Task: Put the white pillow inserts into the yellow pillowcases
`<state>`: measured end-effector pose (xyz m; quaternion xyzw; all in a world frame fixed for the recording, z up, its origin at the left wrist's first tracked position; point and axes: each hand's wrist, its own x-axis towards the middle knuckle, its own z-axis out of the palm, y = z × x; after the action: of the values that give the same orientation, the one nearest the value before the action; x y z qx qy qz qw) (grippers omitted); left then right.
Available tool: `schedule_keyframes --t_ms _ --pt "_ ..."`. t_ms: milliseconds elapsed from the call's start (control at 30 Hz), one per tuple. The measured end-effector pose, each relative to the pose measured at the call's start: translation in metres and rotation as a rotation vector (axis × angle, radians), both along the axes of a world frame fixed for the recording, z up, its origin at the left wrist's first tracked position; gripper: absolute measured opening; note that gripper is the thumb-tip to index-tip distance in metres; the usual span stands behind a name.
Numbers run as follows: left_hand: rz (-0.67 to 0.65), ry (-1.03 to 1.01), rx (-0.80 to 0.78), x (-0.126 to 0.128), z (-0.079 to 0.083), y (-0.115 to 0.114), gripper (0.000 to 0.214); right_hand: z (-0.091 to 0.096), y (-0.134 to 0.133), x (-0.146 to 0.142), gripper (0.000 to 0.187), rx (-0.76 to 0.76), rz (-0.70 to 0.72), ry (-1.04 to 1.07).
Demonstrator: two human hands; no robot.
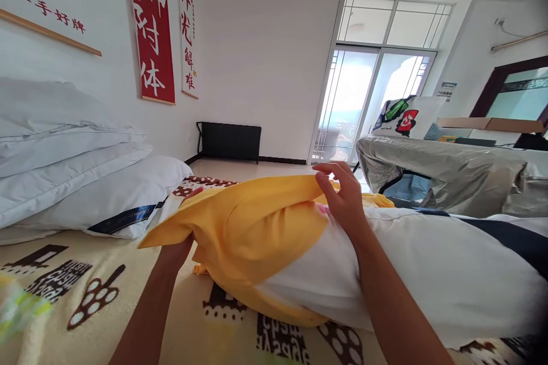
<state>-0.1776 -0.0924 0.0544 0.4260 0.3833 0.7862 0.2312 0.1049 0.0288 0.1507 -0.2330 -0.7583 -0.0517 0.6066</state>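
Observation:
A yellow pillowcase point(252, 228) is partly pulled over a white pillow point(428, 279) that lies on the bed in front of me. My left hand point(182, 242) grips the pillowcase's left edge from below; most of its fingers are hidden by the cloth. My right hand point(342, 197) rests on top of the pillow and pinches the upper edge of the yellow cloth with curled fingers.
A patterned cream blanket point(85, 296) covers the bed. White pillows point(64, 171) are stacked at the left by the wall. A silver-covered table point(449, 174) with boxes stands at the right. Red banners point(150, 28) hang on the wall; a glass door point(363, 102) is behind.

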Motion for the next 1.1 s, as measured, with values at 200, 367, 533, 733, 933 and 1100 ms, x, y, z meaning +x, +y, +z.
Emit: schedule_keyframes --t_ms 200,367,533,733,933,1100 --pt "-0.007 0.184 -0.019 -0.012 0.003 -0.008 0.033 -0.035 -0.051 0.031 0.030 0.295 0.108 -0.310" --pt "0.038 0.307 -0.002 -0.022 0.008 -0.017 0.022 -0.057 -0.090 0.029 0.047 0.357 -0.131 -0.627" --pt "0.010 0.258 -0.036 -0.015 0.009 -0.027 0.023 -0.048 -0.083 -0.001 0.031 0.338 -0.234 -0.454" --pt "0.015 0.535 0.085 0.005 0.015 -0.034 0.022 -0.038 -0.052 -0.030 0.020 0.348 -0.409 -0.222" --pt "-0.090 0.401 0.136 -0.017 0.000 -0.012 0.040 -0.032 0.013 0.025 0.026 0.429 -0.598 -0.070" --pt "-0.139 0.240 0.073 -0.022 -0.016 0.011 0.051 -0.072 0.039 0.058 0.018 0.487 -0.574 0.297"
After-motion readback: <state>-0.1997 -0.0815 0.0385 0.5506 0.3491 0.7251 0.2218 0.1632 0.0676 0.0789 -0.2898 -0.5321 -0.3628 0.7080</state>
